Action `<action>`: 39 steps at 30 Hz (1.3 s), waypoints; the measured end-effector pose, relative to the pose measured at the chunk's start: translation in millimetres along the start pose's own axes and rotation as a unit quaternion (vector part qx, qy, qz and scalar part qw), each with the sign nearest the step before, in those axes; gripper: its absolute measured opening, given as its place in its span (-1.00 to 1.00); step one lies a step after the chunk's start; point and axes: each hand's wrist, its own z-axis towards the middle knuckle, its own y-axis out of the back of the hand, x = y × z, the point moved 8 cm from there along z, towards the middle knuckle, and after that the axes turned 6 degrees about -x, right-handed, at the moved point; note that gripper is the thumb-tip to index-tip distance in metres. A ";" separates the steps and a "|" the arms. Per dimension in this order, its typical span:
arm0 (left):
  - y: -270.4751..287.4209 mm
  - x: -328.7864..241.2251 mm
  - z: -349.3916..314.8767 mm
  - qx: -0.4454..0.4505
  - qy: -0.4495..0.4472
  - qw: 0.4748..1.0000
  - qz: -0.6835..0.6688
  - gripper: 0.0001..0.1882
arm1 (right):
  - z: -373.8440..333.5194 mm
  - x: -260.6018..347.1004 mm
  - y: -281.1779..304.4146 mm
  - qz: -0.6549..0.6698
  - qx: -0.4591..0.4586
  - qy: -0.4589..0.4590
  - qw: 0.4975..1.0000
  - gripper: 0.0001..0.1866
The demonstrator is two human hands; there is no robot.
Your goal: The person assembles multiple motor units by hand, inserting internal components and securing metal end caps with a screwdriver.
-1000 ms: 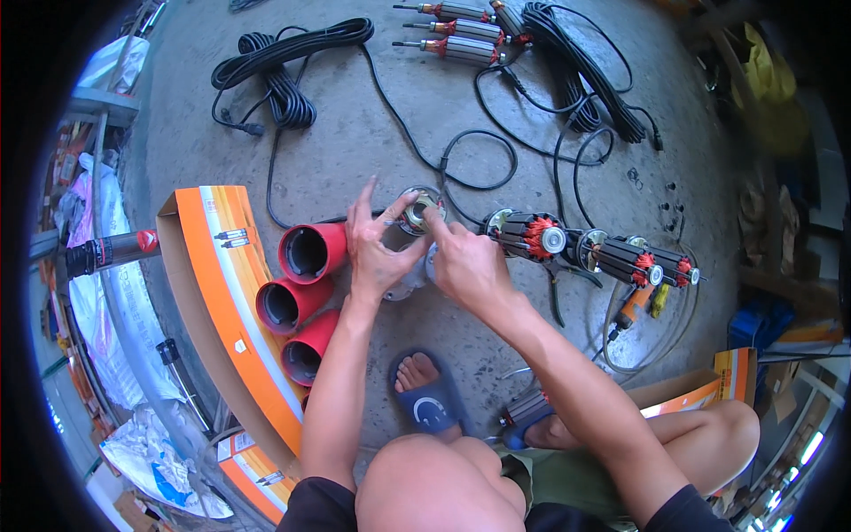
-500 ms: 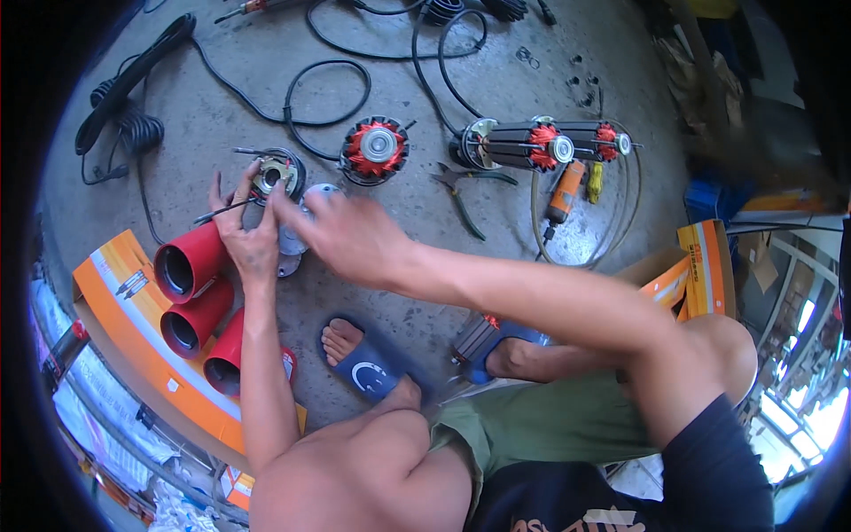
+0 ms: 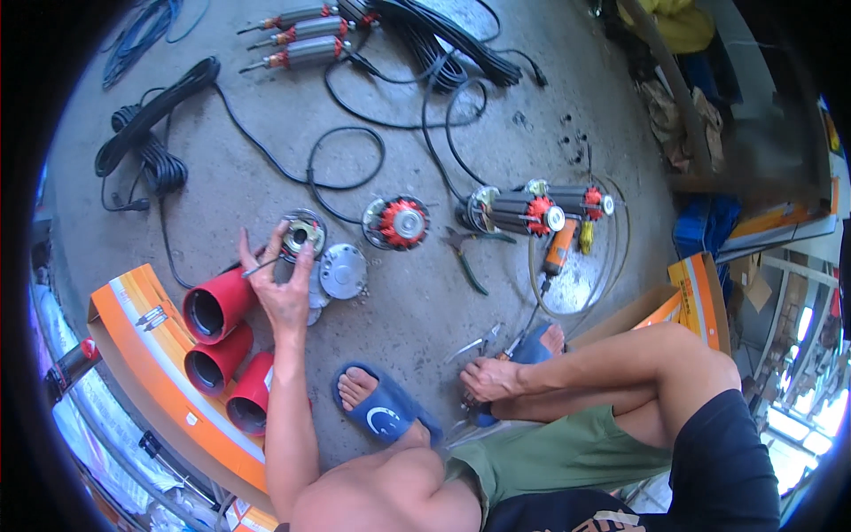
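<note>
My left hand (image 3: pixel 282 300) has its fingers and thumb on the rim of a round motor end piece (image 3: pixel 304 232) with a hole in its middle, steadying it on the floor. A dark lead passes across those fingers. Beside the hand lie round silver metal caps (image 3: pixel 343 271) and red tubular housings (image 3: pixel 213 306). My right hand (image 3: pixel 493 379) is closed low beside my foot, around what seems to be an armature, mostly hidden. A thin shaft and a reddish bit stick out above it. Close by lies a slim metal tool (image 3: pixel 475 344).
A motor (image 3: pixel 396 222) with red windings stands ahead. Two more motors (image 3: pixel 523 213), green-handled pliers (image 3: pixel 467 266) and an orange air tool (image 3: pixel 558 248) lie right. Several armatures (image 3: pixel 306 53) and coiled black cables (image 3: pixel 151 124) are farther off. Orange cartons (image 3: pixel 168 355) flank me.
My right hand has left the end piece and dropped to the armature near my foot. My left hand stays on the end piece. The view has tipped up, showing more floor beyond.
</note>
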 end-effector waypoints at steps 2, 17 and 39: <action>0.4 -1.9 0.6 -0.008 0.008 1.000 -0.003 -0.48 | 8.2 -13.5 23.6 0.017 0.005 0.037 0.999 -0.69; 15.3 -5.0 -1.7 -0.049 0.040 0.997 0.048 -0.47 | 164.2 -179.5 469.2 0.301 -0.283 -0.207 0.887 -0.16; 17.2 -1.7 -2.8 -0.056 0.053 0.997 0.027 -0.44 | 297.5 -205.2 365.2 0.176 -0.070 -0.198 0.962 -0.36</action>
